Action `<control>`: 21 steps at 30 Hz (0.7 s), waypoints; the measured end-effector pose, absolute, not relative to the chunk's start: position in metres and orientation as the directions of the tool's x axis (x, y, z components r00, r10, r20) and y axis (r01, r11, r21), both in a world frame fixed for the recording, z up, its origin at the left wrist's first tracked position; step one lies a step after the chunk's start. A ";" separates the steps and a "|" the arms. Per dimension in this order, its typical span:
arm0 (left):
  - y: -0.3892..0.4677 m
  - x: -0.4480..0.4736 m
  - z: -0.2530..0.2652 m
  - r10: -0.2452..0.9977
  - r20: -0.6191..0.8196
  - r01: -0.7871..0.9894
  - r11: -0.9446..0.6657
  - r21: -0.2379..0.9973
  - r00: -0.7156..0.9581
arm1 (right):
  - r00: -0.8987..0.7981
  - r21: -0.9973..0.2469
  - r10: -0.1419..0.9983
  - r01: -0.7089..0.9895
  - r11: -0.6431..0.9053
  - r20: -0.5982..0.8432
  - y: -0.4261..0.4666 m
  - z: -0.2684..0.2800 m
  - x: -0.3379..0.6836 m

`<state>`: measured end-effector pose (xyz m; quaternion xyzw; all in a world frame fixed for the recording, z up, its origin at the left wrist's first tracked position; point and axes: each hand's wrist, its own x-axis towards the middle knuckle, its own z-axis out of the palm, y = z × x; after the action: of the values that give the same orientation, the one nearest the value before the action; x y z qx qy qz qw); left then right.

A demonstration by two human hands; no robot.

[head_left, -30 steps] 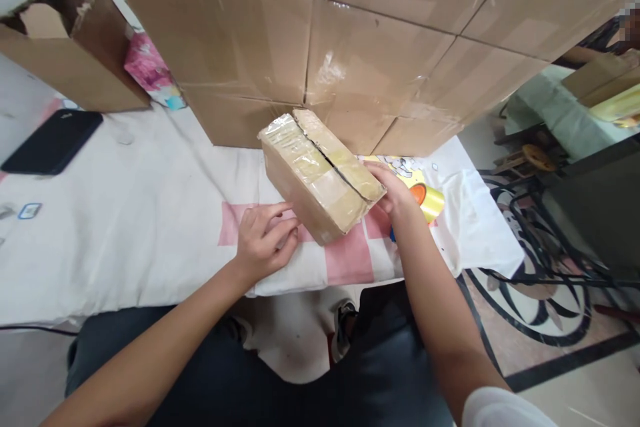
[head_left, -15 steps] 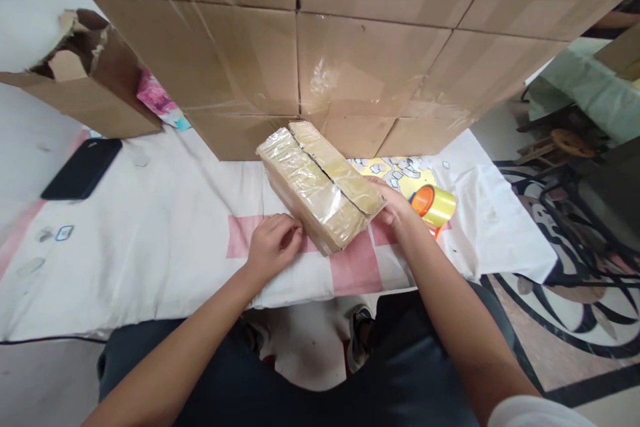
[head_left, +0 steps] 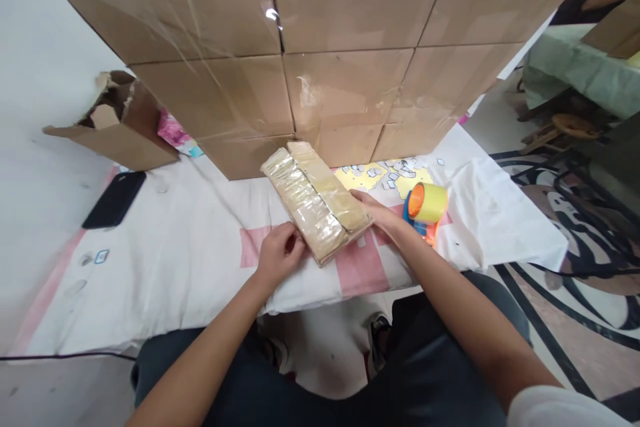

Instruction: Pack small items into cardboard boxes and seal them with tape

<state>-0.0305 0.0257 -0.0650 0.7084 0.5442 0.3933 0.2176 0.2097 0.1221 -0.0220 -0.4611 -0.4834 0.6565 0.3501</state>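
A small cardboard box [head_left: 320, 197], its top covered in shiny clear tape with a dark seam along it, lies at a slant over the table. My right hand [head_left: 373, 208] holds its right edge, the fingertips partly hidden by the box. At the left lower edge, my left hand [head_left: 283, 248] is closed with curled fingers, thumb and forefinger against the cardboard. Right of my right hand lie a roll of yellow tape [head_left: 434, 202] with an orange core and a blue and orange tape dispenser [head_left: 411, 219].
A wall of stacked, taped cartons [head_left: 340, 90] stands at the table's back. To the left are an open torn carton [head_left: 135, 140] and a black phone [head_left: 114, 200]. A white cloth [head_left: 195, 267] covers the table. Another person [head_left: 600, 3] sits at the far right.
The view has shifted, showing more of the far right. The small box's side shows far less and it looks flatter, with both hands still at its edges.
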 end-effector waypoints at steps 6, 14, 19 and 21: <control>0.024 -0.034 -0.069 0.968 0.251 0.469 -0.220 0.855 -0.003 | -0.393 -0.958 0.888 -0.050 -0.283 -0.241 0.092 -0.034 0.211; 0.031 -0.035 -0.060 0.996 0.047 0.078 -0.041 0.996 -0.080 | -0.449 -0.983 0.884 -0.060 -0.171 -0.127 0.049 -0.047 0.217; 0.037 -0.048 -0.054 0.992 -0.124 -0.175 0.120 0.977 -0.012 | -0.441 -0.963 0.896 0.257 0.082 -0.042 0.016 -0.042 0.217; 0.035 -0.057 -0.054 0.981 -0.192 -0.270 0.194 0.943 0.032 | -0.430 -0.907 0.902 0.389 0.159 -0.026 0.005 -0.036 0.214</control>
<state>-0.0569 0.0352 -0.0536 0.3767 0.4718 0.5111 0.6118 0.2140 0.0051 -0.0357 -0.4556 -0.7087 0.4612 0.2782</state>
